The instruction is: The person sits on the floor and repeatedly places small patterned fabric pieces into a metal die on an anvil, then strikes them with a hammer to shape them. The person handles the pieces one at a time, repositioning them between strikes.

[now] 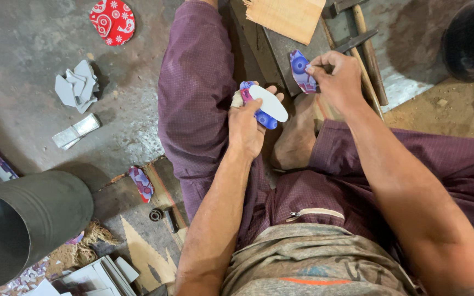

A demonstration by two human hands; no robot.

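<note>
Left hand (246, 123) fingers are clenching a smooth white oval template (269, 102) w/ blue-patterned pieces (263, 117) behind it, while right hand (338, 77) fingers are pinching a curved blue floral piece (301, 70) at its upper edge, over the lap.

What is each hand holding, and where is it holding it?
The left hand holds a white oval piece stacked on a blue patterned piece, gripped at their lower left end. The right hand pinches another blue patterned piece by its upper edge.

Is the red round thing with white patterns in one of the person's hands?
No, the red round piece lies on the grey floor, far from the left hand and right hand, which hold blue patterned pieces.
</note>
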